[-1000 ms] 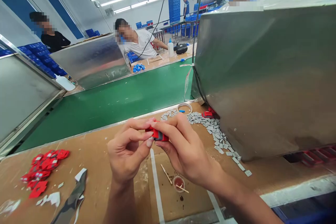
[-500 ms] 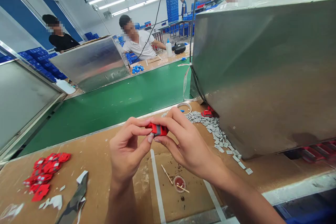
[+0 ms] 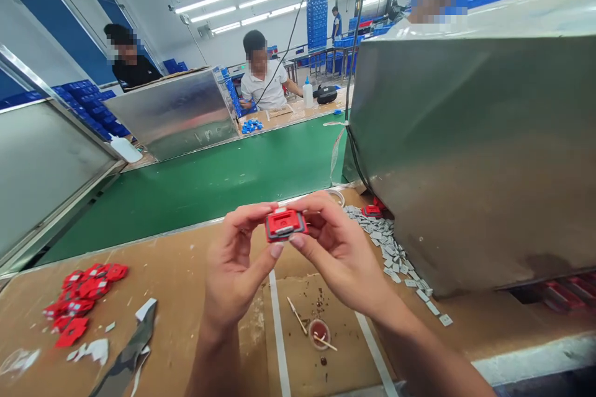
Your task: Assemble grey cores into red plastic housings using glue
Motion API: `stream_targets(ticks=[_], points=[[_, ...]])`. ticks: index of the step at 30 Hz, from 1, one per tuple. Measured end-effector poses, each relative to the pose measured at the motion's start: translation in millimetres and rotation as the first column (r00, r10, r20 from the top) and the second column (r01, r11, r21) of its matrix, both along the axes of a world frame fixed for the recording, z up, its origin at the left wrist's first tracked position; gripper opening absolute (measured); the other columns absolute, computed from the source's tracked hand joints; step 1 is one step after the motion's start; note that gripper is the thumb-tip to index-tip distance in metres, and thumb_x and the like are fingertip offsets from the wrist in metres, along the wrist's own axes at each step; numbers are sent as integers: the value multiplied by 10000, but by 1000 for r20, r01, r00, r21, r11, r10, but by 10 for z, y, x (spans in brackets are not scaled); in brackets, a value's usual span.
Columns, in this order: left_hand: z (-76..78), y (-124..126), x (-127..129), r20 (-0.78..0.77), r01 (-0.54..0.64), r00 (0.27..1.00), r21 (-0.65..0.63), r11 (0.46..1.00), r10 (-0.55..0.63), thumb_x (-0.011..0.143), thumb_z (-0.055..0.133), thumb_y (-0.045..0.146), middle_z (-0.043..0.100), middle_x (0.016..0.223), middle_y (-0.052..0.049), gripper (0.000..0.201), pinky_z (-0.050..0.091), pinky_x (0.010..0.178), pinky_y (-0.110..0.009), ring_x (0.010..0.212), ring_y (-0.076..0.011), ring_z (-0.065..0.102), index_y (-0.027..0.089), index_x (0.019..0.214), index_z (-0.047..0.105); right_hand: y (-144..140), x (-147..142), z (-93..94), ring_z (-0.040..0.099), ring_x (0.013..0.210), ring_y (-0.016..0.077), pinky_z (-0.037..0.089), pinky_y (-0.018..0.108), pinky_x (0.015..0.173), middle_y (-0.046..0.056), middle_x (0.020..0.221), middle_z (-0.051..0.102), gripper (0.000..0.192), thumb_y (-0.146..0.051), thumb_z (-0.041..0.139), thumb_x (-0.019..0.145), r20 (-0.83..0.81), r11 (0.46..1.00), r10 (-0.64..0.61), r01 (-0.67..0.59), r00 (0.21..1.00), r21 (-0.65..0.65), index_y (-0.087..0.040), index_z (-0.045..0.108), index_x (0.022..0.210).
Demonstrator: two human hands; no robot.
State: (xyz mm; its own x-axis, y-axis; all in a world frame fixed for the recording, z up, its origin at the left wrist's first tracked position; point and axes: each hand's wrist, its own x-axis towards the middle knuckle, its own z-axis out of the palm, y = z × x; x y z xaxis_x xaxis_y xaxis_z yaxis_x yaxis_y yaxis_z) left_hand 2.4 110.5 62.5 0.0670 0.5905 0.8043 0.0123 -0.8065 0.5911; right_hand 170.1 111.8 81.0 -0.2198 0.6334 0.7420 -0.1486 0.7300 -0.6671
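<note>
Centre frame now, the red part (image 3: 285,223) is pinched by left hand (image 3: 231,267) and right hand (image 3: 342,254) alike. Its long axis is held crosswise between them.

A single view serves, from a camera worn on the person's head. It looks forward and down across the bench (image 3: 172,285) from above its near edge. The left hand (image 3: 237,267) and right hand (image 3: 338,254) sit near mid-view, close to the lens, forearms entering from below. A metal box (image 3: 475,155) stands near at the right. Beyond, the view takes in the green belt (image 3: 200,177) and distant ceiling lights (image 3: 205,2), both sloping upward to the right.
</note>
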Motion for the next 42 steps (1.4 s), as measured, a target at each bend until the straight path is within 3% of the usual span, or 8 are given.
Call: stream_targets(ticks=[2,4,7,12,23,29,34,42], points=[[-38,8,37,0,-28,1000,-39,999,28,923,695,139,647,1271,-62,471,528,1026,-207,1167,-117,647,309,1355,612,31,1,-15,659,1062,80,561,204,932,50,1158,641,215,-208,623,1012,-101,987,113,-124,988,-106,-196,572,1220],[-70,26,60,-19,-70,997,-17,997,70,939,673,140,652,1251,-45,472,514,1012,-170,1139,-95,645,326,1368,616,47,-6,-30,669,1055,64,556,183,940,36,1151,663,239,-204,623,1014,-105,988,98,-109,990,-105,-209,556,1243],[-83,57,61,-49,-130,990,88,988,135,931,652,99,605,1274,-74,505,498,1050,-240,1187,-137,597,293,1395,606,44,-14,-33,640,1127,84,550,221,971,45,1200,642,241,-145,595,1002,-1,990,-110,109,994,88,-207,589,1235],[-49,69,29,-95,-140,983,179,974,159,900,653,64,537,1232,-100,532,514,968,-263,1148,-153,552,254,1393,593,16,2,19,618,1148,97,512,251,1005,55,1170,656,149,-76,604,952,65,884,-359,317,931,344,-158,663,1061],[-3,34,44,-136,-77,985,183,980,102,927,606,11,626,1346,-67,530,529,1047,-223,1254,-137,607,269,1390,608,82,13,-20,621,958,109,521,273,818,49,1019,660,50,-99,619,930,72,922,-283,250,956,297,-146,614,917],[-13,20,3,-174,-161,964,219,962,201,914,628,21,629,1335,-73,510,522,1077,-273,1249,-165,610,242,1373,612,93,-42,-69,617,956,98,513,259,828,37,1017,653,66,-86,628,924,25,922,-270,251,963,297,-148,610,935],[-4,6,-31,-110,-72,991,47,996,77,922,657,61,633,1350,-35,552,518,1053,-175,1214,-100,626,314,1410,607,95,-60,-99,622,1035,130,512,320,878,47,1078,643,64,-120,613,967,18,963,-193,186,981,196,-164,617,1013],[3,12,-41,-115,-71,990,73,995,80,918,666,69,633,1332,-61,508,524,1043,-205,1205,-123,616,282,1378,639,86,-73,-120,603,1050,144,498,342,889,58,1102,612,50,-142,585,995,22,974,-150,144,988,173,-174,586,1034]])
